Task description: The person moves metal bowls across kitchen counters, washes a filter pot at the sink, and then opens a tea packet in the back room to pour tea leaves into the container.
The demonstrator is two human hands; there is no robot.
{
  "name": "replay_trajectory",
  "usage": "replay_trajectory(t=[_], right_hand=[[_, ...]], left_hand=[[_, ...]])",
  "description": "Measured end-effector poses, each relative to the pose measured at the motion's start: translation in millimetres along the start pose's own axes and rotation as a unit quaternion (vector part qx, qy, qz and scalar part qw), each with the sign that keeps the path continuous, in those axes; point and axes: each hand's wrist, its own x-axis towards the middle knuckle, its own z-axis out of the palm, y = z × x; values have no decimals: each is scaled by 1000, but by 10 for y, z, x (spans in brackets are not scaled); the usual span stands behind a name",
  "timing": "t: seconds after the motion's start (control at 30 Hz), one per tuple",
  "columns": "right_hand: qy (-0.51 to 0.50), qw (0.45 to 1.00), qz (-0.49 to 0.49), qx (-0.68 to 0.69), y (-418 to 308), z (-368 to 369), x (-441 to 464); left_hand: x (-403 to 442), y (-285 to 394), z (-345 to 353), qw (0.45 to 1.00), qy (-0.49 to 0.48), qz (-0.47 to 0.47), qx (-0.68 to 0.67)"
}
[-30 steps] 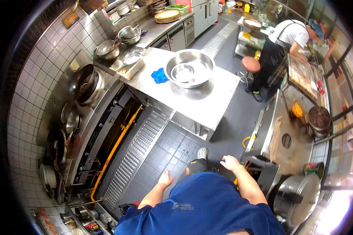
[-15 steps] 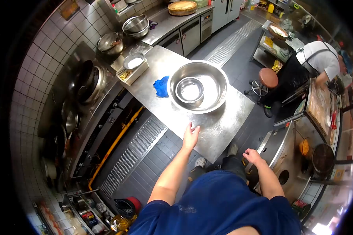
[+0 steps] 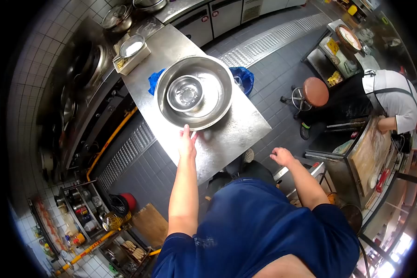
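Note:
A large steel basin stands on the steel table, with a small steel bowl inside it. My left hand reaches to the basin's near rim, fingers apart; whether they touch the rim I cannot tell. Out to the right, away from the table, my right hand hangs in the air with its fingers curled, and I cannot make out anything in it. A blue cloth lies against the basin's left side. Behind the cloth sits a tray with a sieve on it.
Woks and a stove line the left wall. A blue-lined bin is beyond the table. A round stool stands to the right, near a person in white bending over a board. Low at left are a red bucket and shelves.
The view has moved up to the table and turned. My left hand has come forward to the basin's near edge. The bin behind the table has come into sight.

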Motion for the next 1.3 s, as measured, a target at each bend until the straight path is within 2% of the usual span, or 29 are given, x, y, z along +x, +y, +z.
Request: replay_trajectory(t=[0.13,0.27,0.3,0.4,0.47,0.53,0.63,0.73,0.8,0.83,0.87,0.93,0.97,1.0,1.03,1.07,1.1,1.17,1.23,1.3], right_hand=[[62,997,-35,-19,150,-392,131],[124,986,-42,104,39,-518,293],[129,967,-18,221,-41,-538,336],[116,845,26,522,-416,-646,355],[95,726,18,681,-582,-813,391],[116,740,22,662,-477,-955,588],[118,747,21,654,-121,-1113,840],[101,786,3,610,313,-1435,1080],[112,807,2,580,632,-1656,1351],[103,807,-11,581,765,-1890,1478],[93,806,-17,584,903,-2050,1536],[88,795,-29,599,1130,-2461,1641],[113,768,-31,630,1214,-2656,1656],[133,780,-38,610,1302,-2878,1670],[152,794,-47,587,1419,-3087,1706],[152,831,-17,535,1653,-3228,1822],[168,821,-38,545,1701,-3449,1830],[207,824,-61,524,1825,-3806,1905],[220,843,-67,487,1982,-4039,2048],[230,863,-71,444,2045,-4263,2166]], left_hand=[[-79,-139,99,999,-7,4,31],[-175,-530,-116,999,-45,-19,12],[-281,-601,-124,998,-51,-31,16],[-663,-810,-91,995,-63,-66,35],[-798,-944,-13,993,-67,-88,47],[-888,-1006,175,990,-60,-105,70],[-1062,-901,769,990,-13,-73,123],[-900,-1029,1303,992,4,-25,127],[-613,-1265,1554,978,15,16,207],[-676,-1181,1954,939,41,117,319],[-728,-1110,2343,874,92,209,430],[-640,-1263,2900,820,67,331,462],[-565,-1315,3168,792,53,369,483],[-504,-1348,3454,761,40,408,503],[-515,-1298,3778,733,30,420,534],[-513,-1251,4064,704,22,431,564],[-474,-1210,4307,695,39,434,572],[-490,-1028,4732,580,74,427,690],[-411,-988,5019,581,53,421,695],[-191,-1097,5169,631,2,386,673]])
